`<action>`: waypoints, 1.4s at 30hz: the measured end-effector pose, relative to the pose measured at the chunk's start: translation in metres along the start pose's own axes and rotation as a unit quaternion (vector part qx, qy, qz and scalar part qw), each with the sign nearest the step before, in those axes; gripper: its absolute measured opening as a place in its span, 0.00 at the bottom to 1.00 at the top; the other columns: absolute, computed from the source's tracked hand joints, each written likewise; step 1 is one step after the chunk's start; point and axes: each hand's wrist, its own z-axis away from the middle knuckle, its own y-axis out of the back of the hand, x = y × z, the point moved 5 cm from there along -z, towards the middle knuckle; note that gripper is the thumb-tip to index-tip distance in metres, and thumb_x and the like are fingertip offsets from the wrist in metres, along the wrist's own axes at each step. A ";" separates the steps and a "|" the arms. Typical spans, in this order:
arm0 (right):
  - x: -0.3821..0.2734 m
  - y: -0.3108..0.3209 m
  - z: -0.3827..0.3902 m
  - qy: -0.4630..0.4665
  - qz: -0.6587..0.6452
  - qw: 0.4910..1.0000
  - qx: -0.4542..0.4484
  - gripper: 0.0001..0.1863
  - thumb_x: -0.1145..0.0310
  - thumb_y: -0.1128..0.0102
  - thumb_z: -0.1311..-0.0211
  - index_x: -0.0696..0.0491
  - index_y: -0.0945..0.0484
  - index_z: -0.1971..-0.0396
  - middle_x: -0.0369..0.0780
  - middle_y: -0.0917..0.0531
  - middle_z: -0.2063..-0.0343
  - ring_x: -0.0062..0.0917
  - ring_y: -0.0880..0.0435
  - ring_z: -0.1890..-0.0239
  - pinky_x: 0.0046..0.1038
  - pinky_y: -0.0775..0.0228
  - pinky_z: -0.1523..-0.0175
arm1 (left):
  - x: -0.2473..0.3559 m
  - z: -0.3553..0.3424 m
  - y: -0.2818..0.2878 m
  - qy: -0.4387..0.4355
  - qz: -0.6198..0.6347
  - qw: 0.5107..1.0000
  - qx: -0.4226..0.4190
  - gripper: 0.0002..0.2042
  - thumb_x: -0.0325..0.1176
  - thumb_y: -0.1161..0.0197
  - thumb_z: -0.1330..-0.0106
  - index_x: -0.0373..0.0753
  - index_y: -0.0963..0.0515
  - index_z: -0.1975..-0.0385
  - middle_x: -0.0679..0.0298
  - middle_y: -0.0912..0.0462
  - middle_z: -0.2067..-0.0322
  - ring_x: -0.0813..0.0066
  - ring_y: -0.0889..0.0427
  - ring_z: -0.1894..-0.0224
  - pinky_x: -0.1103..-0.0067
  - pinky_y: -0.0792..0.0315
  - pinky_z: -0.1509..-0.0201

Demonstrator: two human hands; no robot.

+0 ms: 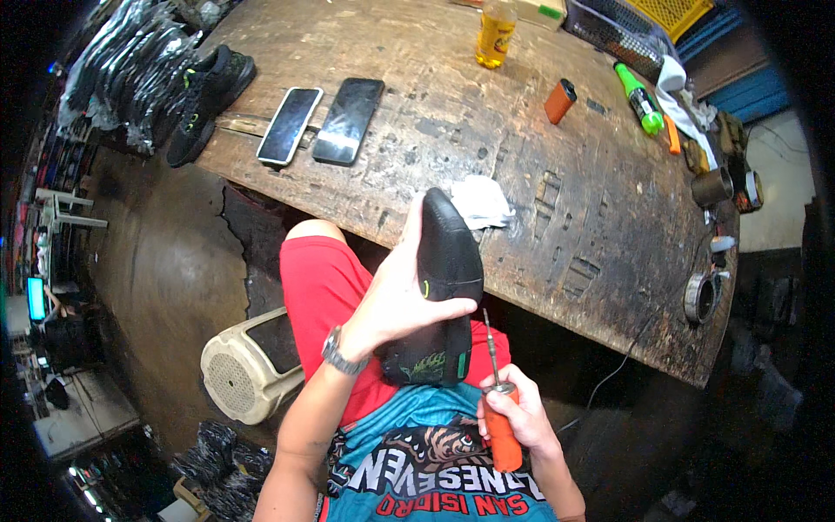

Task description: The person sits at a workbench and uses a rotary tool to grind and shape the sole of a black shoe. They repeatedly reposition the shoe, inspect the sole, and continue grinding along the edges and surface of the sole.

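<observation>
My left hand [402,291] grips a black shoe [456,252], fingers along its far side and the thumb across it. The shoe stands lengthwise over my lap, its upper end rising beside the table edge. Its lower part has green markings. In my right hand [524,413] is an awl [502,444] with an orange handle and a thin metal shaft. The awl points upward, its tip close to the shoe's right edge near my left thumb; whether it touches, I cannot tell. Just past the shoe, a crumpled white cloth or paper [481,202] lies on the table.
On the worn wooden table [435,113] lie two phones [289,126], an orange lighter-like object [561,101], a yellow drink bottle [495,36] and a green bottle [639,97]. Another black shoe [209,96] sits at the left edge. A beige plastic stool [248,370] stands left of my legs.
</observation>
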 end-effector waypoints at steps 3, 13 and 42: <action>-0.009 0.008 0.006 0.032 -0.006 0.999 0.021 0.13 0.68 0.38 0.30 0.56 0.30 0.53 0.44 0.18 0.73 0.27 0.17 0.78 0.29 0.22 0.73 | 0.003 -0.009 -0.002 -0.017 0.020 1.000 0.013 0.72 0.41 0.13 0.58 0.37 0.68 0.20 0.45 0.41 0.27 0.58 0.37 0.27 0.67 0.43 0.22; -0.099 0.024 0.030 0.325 0.102 0.923 0.176 0.35 0.74 0.16 0.54 0.56 0.29 0.47 0.38 0.17 0.61 0.19 0.18 0.60 0.25 0.23 0.52 | 0.079 0.065 -0.084 -0.058 -0.263 0.963 -0.014 0.65 0.41 0.16 0.58 0.32 0.56 0.22 0.37 0.39 0.32 0.38 0.34 0.33 0.57 0.36 0.29; -0.069 0.076 0.012 0.258 0.022 0.945 0.199 0.33 0.76 0.23 0.48 0.55 0.32 0.43 0.43 0.15 0.56 0.25 0.14 0.59 0.30 0.18 0.54 | 0.028 0.034 -0.088 -0.077 -0.049 0.996 0.021 0.25 0.40 0.20 0.45 0.31 0.22 0.55 0.54 0.21 0.61 0.59 0.19 0.57 0.69 0.25 0.52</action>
